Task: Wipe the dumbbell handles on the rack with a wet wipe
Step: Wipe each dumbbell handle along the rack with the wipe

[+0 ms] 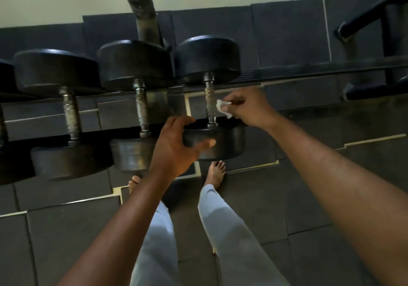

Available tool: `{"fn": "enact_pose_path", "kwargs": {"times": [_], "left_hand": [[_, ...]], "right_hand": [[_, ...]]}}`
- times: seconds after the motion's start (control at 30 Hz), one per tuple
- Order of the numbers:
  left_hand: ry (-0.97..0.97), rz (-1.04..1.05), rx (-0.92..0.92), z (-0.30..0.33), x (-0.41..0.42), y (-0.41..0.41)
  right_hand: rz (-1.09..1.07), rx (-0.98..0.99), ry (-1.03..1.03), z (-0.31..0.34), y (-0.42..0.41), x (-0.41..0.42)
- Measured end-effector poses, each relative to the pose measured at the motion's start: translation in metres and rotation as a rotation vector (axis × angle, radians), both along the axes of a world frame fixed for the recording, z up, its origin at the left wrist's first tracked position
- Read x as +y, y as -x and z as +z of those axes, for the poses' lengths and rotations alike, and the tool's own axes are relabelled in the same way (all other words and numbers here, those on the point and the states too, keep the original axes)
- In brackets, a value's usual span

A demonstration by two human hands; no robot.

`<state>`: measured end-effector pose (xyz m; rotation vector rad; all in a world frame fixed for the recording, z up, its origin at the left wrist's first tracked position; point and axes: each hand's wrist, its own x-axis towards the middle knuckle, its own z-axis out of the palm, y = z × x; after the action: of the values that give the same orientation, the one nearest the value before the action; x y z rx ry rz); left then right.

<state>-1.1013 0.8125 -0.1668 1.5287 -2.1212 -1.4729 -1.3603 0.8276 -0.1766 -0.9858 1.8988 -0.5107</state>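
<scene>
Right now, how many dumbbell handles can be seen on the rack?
3 clearly: left handle, middle handle, right handle beside the wipe. A fourth dumbbell is cut off at the left edge.

The dumbbell heads [207, 58] are matte black, their handles [209, 100] dull grey metal. The wet wipe [223, 107] is white. Dark grey floor tiles [287, 197] show pale seams; the trousers [231, 230] are light grey.
</scene>
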Motion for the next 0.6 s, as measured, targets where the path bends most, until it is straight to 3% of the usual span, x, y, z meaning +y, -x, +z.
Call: {"fn": "enact_pose_path", "kwargs": {"times": [0.2,0.5,0.6], "left_hand": [[0.008,0.051,-0.159,-0.024,0.023,0.026],[-0.077,0.161,-0.065,-0.033,0.03,0.021],[-0.088,0.161,-0.069,-0.034,0.029,0.02]], "right_hand": [[0.188,0.117,-0.002,-0.029,0.0,-0.002],[0.52,0.212,0.069,-0.033,-0.005,-0.01],[0.621,0.329,0.096,-0.03,-0.011,-0.016]]}}
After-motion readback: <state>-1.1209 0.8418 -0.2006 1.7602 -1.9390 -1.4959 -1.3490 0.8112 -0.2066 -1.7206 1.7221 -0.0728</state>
